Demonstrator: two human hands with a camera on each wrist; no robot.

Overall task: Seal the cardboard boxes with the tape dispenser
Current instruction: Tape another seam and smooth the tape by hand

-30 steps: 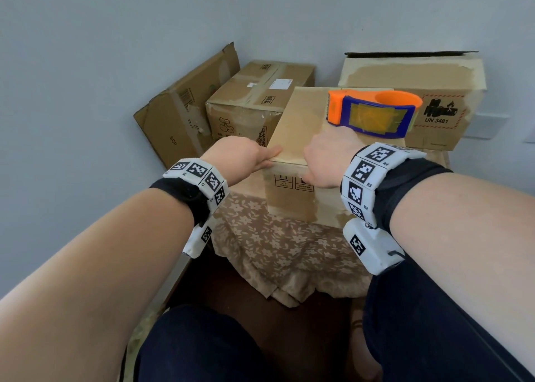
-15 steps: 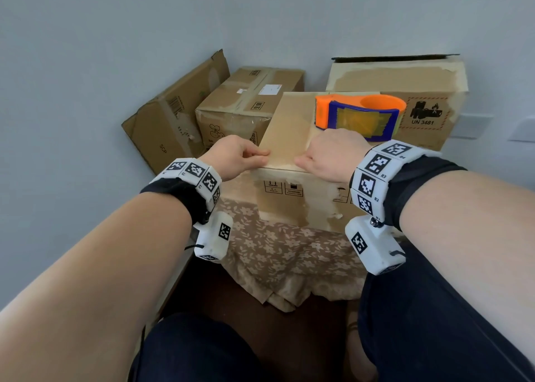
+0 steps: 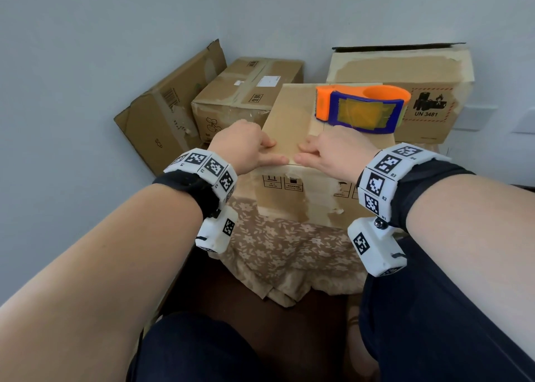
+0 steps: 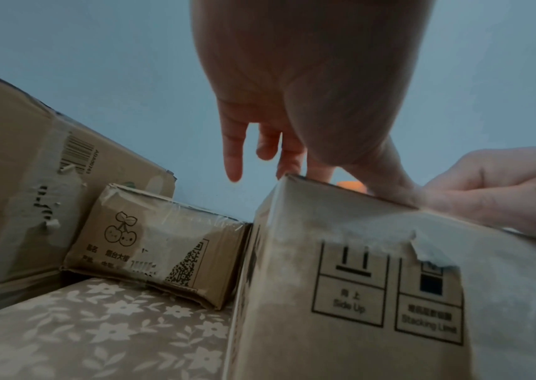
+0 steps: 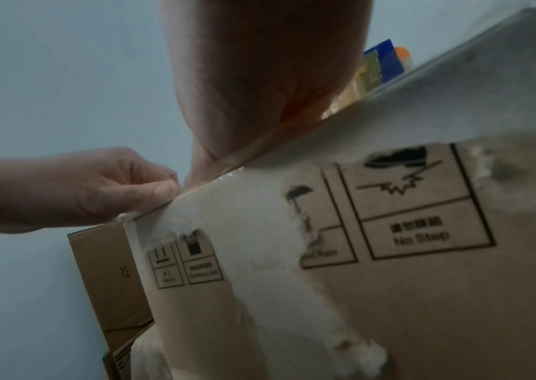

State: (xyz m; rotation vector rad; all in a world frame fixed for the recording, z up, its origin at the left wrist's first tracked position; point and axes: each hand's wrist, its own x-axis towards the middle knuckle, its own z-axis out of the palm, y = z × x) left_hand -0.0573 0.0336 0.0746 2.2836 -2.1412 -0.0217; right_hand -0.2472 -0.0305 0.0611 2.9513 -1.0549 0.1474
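Head view: both hands rest on the near top edge of the cardboard box [image 3: 292, 115], left hand [image 3: 246, 147] and right hand [image 3: 337, 150] with fingers extended flat, thumbs almost meeting. The tape dispenser [image 3: 362, 108] sits on the box's far right top.

Left wrist view: left hand [image 4: 292, 102] fingers straight, fingertips on the box [image 4: 357, 282] edge.

Right wrist view: right hand [image 5: 253, 90] presses the box [image 5: 390, 282] rim; dispenser [image 5: 380, 64] behind.

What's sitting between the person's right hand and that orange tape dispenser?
Nothing: only bare box top separates the right hand from the tape dispenser, seen in the head view.
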